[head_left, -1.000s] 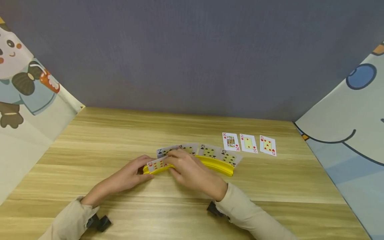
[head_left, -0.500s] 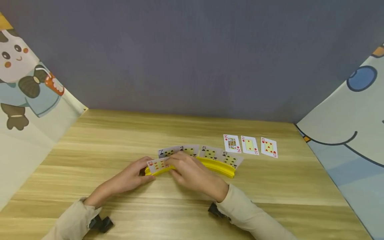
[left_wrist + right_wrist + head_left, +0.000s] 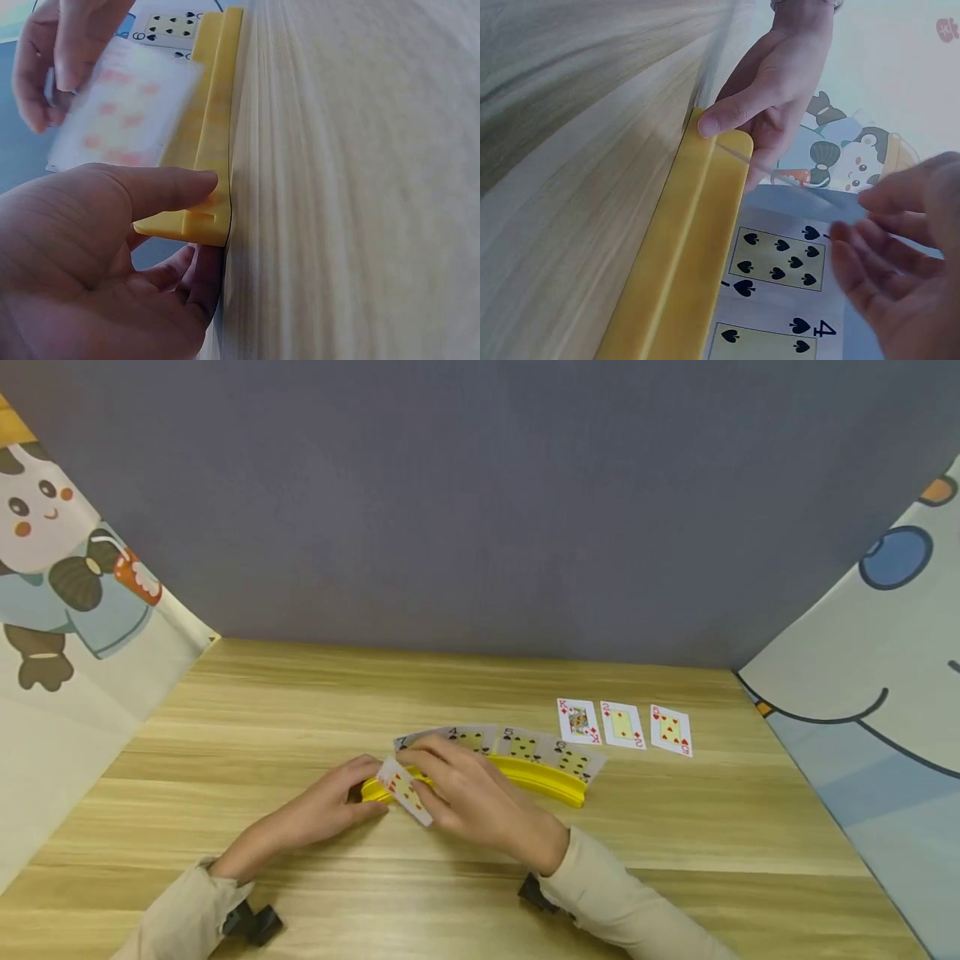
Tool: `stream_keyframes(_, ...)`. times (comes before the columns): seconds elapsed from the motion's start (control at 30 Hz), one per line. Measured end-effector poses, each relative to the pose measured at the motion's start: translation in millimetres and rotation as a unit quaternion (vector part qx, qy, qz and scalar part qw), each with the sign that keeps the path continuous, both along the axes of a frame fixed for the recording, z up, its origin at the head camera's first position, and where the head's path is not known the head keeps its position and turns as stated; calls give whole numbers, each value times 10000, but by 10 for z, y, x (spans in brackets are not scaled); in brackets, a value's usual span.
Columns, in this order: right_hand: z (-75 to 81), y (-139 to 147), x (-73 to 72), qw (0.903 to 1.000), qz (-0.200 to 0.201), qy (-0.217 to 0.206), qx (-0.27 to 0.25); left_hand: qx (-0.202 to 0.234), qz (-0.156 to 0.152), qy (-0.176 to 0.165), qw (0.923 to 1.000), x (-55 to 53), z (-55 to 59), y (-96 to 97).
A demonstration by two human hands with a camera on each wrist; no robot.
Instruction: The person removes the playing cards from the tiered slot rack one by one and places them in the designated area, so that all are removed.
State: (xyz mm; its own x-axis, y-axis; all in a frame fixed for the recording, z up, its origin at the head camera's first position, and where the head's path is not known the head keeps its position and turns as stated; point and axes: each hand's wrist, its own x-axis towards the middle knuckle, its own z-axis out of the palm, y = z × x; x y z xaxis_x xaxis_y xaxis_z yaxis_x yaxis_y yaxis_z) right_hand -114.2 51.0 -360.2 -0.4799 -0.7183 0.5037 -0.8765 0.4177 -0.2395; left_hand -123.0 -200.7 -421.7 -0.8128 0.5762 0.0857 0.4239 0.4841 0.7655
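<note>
My left hand (image 3: 330, 797) grips the left end of a curved yellow card holder (image 3: 547, 777), thumb on its near side. With my right hand (image 3: 480, 797) I pinch a red-suited playing card (image 3: 405, 792) by its right part. The card tilts across the holder's left section, its lower corner hanging over the near side. It is blurred in the left wrist view and nearly edge-on in the right wrist view. Several spade cards (image 3: 521, 743) fan along the holder's far side, a seven (image 3: 780, 259) and a four (image 3: 765, 345) among them; my right hand partly covers them in the head view.
Three face-up cards lie in a row at the back right: a king of diamonds (image 3: 578, 721), a two of diamonds (image 3: 622, 725) and a five of hearts (image 3: 671, 730). A grey wall (image 3: 480, 510) rises behind the wooden table (image 3: 300, 693).
The red card was upright at the holder's left end; my right hand has now turned it to a slant, its right end swung down toward me. My left hand keeps its grip.
</note>
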Motion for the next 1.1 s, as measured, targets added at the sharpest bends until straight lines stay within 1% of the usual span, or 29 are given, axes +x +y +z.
stream_keyframes(0.07,18,-1,13,9999,14,11,-172,12,-28,3,10000,-2,8,-6)
stream_keyframes(0.1,22,1,17,9998,20,-22,-181,10,-31,4,10000,-4,12,-8)
stream_keyframes(0.13,23,2,24,10000,-2,-50,-83,16,-25,-1,10000,-5,9,-10)
stream_keyframes(0.2,7,6,37,9990,-102,-204,378,6,30,17,10000,1,10,-15)
stream_keyframes(0.27,-29,7,49,9934,-207,-387,1056,-7,71,-2,10000,5,11,-20)
stream_keyframes(0.33,-71,15,69,9816,-296,-702,1750,-27,94,-49,9999,7,8,-21)
stream_keyframes(0.4,-105,27,97,9667,-391,-1079,2288,-61,97,-65,9999,8,4,-19)
stream_keyframes(0.5,-126,58,159,9439,-593,-1465,2899,-101,111,-42,9999,3,-8,-11)
stream_keyframes(0.57,-121,83,222,9312,-819,-1617,3162,-86,114,-54,9999,1,-12,-4)
stream_keyframes(0.63,-117,111,297,9226,-1060,-1714,3290,-60,127,-88,9999,1,-13,1)
stream_keyframes(0.67,-120,125,330,9200,-1181,-1743,3305,-58,137,-106,9998,1,-12,1)
stream_keyframes(0.77,-129,165,399,9143,-1464,-2052,3169,-94,155,-101,9998,2,0,4)
stream_keyframes(0.9,-142,203,402,9099,-1521,-2372,3045,-190,187,-89,9996,8,9,-1)
stream_keyframes(0.97,-140,212,396,9073,-1538,-2436,3064,-204,197,-107,9995,11,7,-2)
stream_keyframes(1.0,-137,213,391,9057,-1554,-2444,3097,-203,202,-117,9995,13,8,-1)
stream_keyframes(1.1,-124,211,379,9016,-1674,-2283,3269,-173,182,-125,9996,12,7,6)
